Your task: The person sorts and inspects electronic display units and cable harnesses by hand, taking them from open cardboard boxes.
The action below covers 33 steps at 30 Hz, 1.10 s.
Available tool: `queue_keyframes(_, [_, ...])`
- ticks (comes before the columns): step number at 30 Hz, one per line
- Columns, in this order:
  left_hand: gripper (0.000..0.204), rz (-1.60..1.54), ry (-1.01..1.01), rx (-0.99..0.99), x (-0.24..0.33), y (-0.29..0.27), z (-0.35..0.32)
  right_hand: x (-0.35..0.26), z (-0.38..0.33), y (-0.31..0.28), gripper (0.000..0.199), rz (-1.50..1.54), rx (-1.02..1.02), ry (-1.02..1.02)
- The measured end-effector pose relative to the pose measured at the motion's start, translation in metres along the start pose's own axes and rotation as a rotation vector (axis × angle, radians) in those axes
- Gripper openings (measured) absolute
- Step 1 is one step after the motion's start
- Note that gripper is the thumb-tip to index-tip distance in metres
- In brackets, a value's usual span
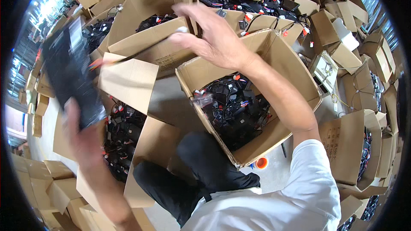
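Note:
My left hand, smeared by motion, is closed on the lower end of a flat black pack with a shiny surface. The pack is raised at the left, above an open carton of black parts and wires. From the pack's right side a thin dark cable, with coloured wires at its base, stretches toward my right hand. At its end a white connector lies by my right thumb tip. My right hand's fingers are spread away from the thumb, over the middle cartons.
In front of me stands an open carton heaped with black parts and leads. Further full cartons line the back, and more stand at the right. An orange tape roll and a black pen lie on the floor.

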<state>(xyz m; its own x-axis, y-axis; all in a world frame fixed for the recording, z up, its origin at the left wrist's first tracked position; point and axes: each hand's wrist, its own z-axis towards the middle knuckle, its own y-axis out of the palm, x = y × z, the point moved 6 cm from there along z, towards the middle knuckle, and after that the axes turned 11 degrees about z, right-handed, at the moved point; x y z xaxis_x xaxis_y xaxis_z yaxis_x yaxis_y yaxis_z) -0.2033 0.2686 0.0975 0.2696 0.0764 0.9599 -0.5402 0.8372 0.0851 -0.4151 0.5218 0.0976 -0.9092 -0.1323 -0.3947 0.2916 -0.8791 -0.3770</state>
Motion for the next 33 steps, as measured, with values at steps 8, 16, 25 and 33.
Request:
queue_keyframes(8, [0.056,0.214,-0.002,0.67,0.058,-0.253,-0.132,0.208,-0.313,0.145,0.024,-0.072,-0.788,0.994])
queue_keyframes(16, [0.061,0.394,-0.11,0.676,0.03,-0.288,-0.174,0.208,-0.375,0.21,0.03,-0.47,-1.042,0.926])
queue_keyframes(25, [0.059,0.329,-0.158,0.554,-0.004,-0.262,-0.165,0.199,-0.385,0.179,0.039,-0.431,-0.909,0.96])
queue_keyframes(33, [0.059,0.328,-0.159,0.484,-0.006,-0.256,-0.191,0.167,-0.37,0.172,0.045,-0.349,-1.044,1.015])
